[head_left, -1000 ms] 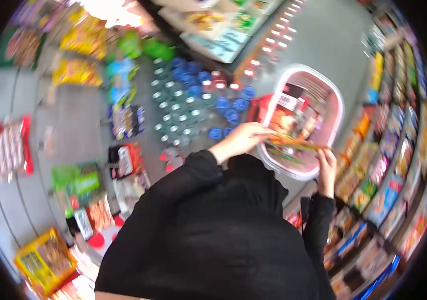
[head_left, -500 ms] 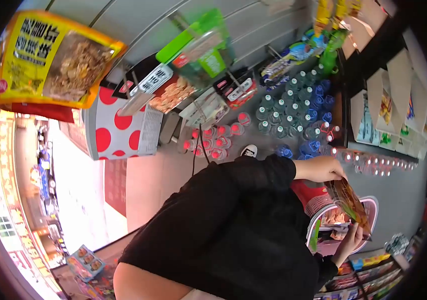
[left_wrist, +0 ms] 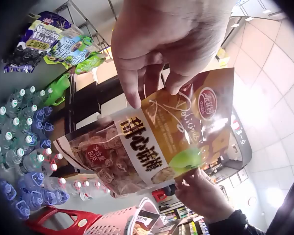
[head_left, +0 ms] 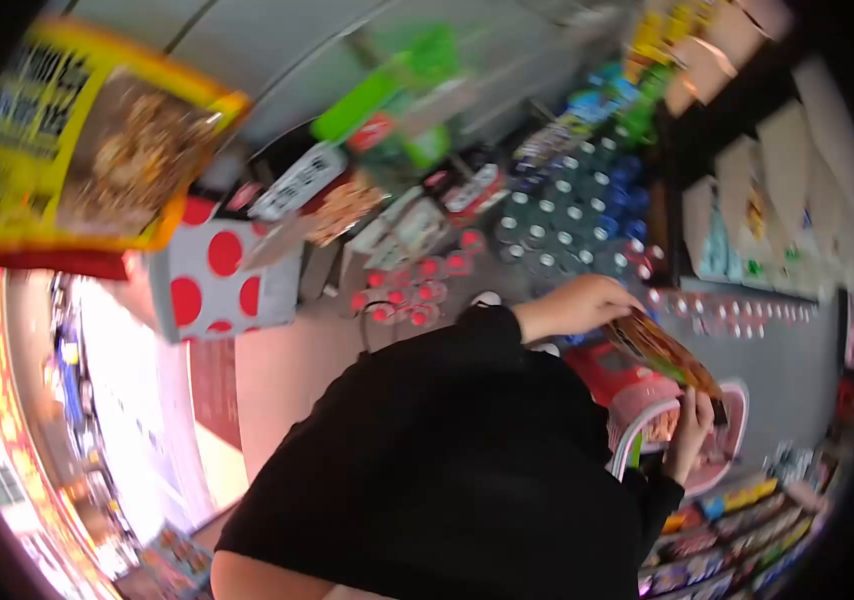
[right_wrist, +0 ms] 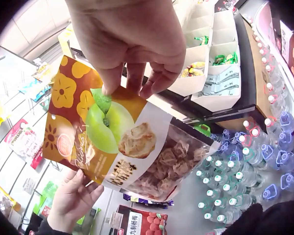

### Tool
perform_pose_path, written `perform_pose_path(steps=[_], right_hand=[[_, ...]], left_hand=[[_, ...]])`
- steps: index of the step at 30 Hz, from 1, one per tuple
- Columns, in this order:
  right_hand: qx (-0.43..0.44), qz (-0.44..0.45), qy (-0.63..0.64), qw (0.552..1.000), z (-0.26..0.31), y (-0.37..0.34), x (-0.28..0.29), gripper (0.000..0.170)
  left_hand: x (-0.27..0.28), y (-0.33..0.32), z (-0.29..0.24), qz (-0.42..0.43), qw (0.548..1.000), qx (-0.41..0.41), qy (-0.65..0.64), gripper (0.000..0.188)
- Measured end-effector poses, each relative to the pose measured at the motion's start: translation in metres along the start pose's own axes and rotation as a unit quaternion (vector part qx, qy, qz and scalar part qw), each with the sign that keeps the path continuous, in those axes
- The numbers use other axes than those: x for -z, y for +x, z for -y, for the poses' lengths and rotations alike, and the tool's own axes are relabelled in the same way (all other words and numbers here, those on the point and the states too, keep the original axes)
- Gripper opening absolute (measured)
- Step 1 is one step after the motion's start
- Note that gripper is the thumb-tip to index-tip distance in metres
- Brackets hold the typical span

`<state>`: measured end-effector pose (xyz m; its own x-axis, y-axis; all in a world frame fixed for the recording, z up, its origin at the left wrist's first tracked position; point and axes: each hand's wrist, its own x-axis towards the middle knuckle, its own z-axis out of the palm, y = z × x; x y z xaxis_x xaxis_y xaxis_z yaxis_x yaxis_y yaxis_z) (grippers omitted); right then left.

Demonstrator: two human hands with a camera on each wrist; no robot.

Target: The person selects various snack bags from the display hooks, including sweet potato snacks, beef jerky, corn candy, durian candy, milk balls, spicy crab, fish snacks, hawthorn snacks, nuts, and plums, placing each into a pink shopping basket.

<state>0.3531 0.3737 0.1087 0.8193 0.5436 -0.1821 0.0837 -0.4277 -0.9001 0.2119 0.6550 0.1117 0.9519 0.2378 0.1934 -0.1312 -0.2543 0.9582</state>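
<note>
Pinching one edge of the snack bag (left_wrist: 152,134) between thumb and fingers of the left hand (left_wrist: 171,39). Gripping the opposite edge with the right hand (right_wrist: 132,44), close to the printed green fruit. Holding the bag tilted in mid-air between both hands, higher than the pink basket (left_wrist: 109,221) and overlapping its rim in the head view. Showing wrinkled pieces through the bag's clear window. Wearing a black garment (head_left: 427,460).

Noting a red handle (left_wrist: 90,223) on the basket and packaged goods inside. Noting green-tinted bottles (left_wrist: 13,139) with white caps, close together on the floor, beside blue bottles (right_wrist: 286,161). Recording white bins (right_wrist: 218,104) with small packets (right_wrist: 225,59) inside, near the bottles. Recording a large yellow bag (head_left: 97,150), blurred, just beside a red-dotted box (head_left: 222,258).
</note>
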Motion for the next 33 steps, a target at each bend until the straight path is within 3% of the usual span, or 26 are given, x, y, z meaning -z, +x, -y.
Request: perform_pose_path(steps=[1, 3, 4, 5, 7, 9, 11, 13, 20, 26, 33], right_hand=[[-0.033, -0.04, 0.048, 0.998, 0.009, -0.006, -0.005, 0.008], [-0.009, -0.079, 0.073, 0.994, 0.022, -0.015, -0.002, 0.008], [-0.017, -0.065, 0.026, 0.997, 0.03, -0.02, 0.008, 0.009], [0.054, -0.127, 0.009, 0.99, 0.016, -0.028, 0.015, 0.011], [0.028, -0.108, -0.003, 0.994, 0.015, -0.043, 0.046, 0.012], [-0.015, -0.159, 0.107, 0.981, -0.002, -0.067, 0.073, 0.012], [0.011, -0.215, 0.115, 0.97, -0.009, -0.092, 0.1, 0.01], [-0.025, -0.257, 0.089, 0.962, -0.027, -0.119, 0.127, 0.013], [-0.119, -0.316, 0.126, 0.933, -0.11, -0.191, 0.163, 0.019], [-0.162, -0.334, 0.252, 0.894, -0.175, -0.214, 0.136, 0.02], [-0.183, -0.331, 0.299, 0.876, -0.19, -0.212, 0.117, 0.021]], left_hand=[[-0.002, 0.001, -0.006, 0.005, 1.0, 0.009, -0.002, 0.018], [-0.014, 0.008, -0.015, 0.018, 1.0, 0.015, 0.006, 0.02], [-0.021, 0.012, -0.023, 0.044, 0.998, 0.045, 0.017, 0.021], [-0.03, 0.019, -0.024, 0.067, 0.997, 0.032, 0.01, 0.024], [-0.056, 0.034, -0.04, 0.094, 0.995, 0.019, -0.027, 0.028], [-0.09, 0.046, -0.046, 0.143, 0.988, 0.016, -0.06, 0.032], [-0.132, 0.059, -0.052, 0.196, 0.976, 0.003, -0.092, 0.032], [-0.174, 0.066, -0.054, 0.25, 0.963, -0.025, -0.095, 0.032], [-0.291, 0.057, -0.024, 0.362, 0.925, 0.063, -0.102, 0.021], [-0.319, 0.049, -0.007, 0.406, 0.906, 0.122, -0.021, 0.021], [-0.322, 0.049, 0.018, 0.408, 0.903, 0.133, 0.006, 0.021]])
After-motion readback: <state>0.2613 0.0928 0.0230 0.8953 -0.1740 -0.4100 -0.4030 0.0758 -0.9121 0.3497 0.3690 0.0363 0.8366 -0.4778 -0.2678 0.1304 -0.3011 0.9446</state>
